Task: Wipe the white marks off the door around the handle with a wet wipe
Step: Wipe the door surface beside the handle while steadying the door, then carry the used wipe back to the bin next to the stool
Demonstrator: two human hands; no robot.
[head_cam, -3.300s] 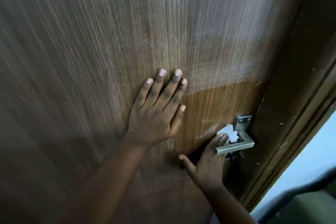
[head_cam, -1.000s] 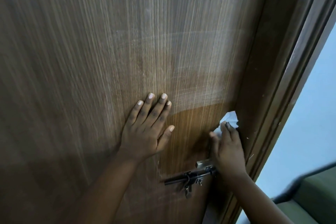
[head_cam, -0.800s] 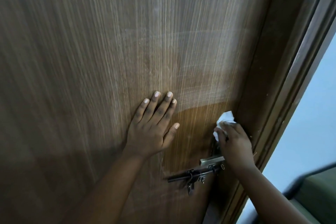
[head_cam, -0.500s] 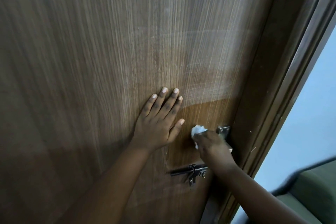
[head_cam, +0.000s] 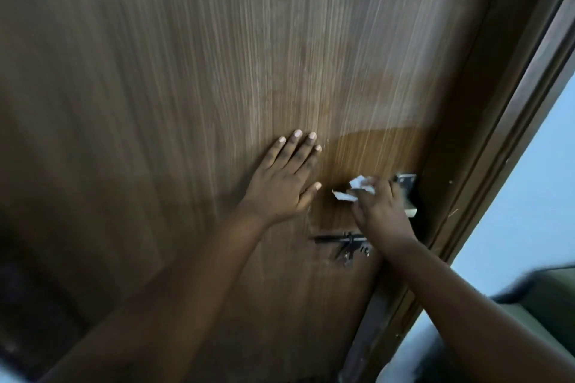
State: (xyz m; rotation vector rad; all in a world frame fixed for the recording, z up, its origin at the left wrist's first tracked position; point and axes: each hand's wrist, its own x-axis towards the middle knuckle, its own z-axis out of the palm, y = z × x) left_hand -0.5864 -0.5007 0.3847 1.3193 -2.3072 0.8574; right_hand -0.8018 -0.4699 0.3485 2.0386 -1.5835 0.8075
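Note:
A brown wood-grain door point(head_cam: 217, 71) fills the view. Its silver lever handle point(head_cam: 407, 193) sits near the right edge, partly covered by my right hand point(head_cam: 381, 214). That hand presses a crumpled white wet wipe point(head_cam: 354, 188) against the door just left of the handle. My left hand point(head_cam: 284, 180) lies flat on the door with fingers spread, left of the wipe. The patch around the handle looks darker and wet, with a paler, hazy band above it.
A dark sliding bolt point(head_cam: 340, 241) with something small hanging from it is mounted below the handle. The dark door frame point(head_cam: 485, 165) runs diagonally on the right, with a pale blue wall point(head_cam: 529, 196) and a dark green seat point(head_cam: 541, 295) beyond it.
My right hand carried the wipe from the door edge above the handle down and left onto the panel beside the handle. My left hand stays flat on the door.

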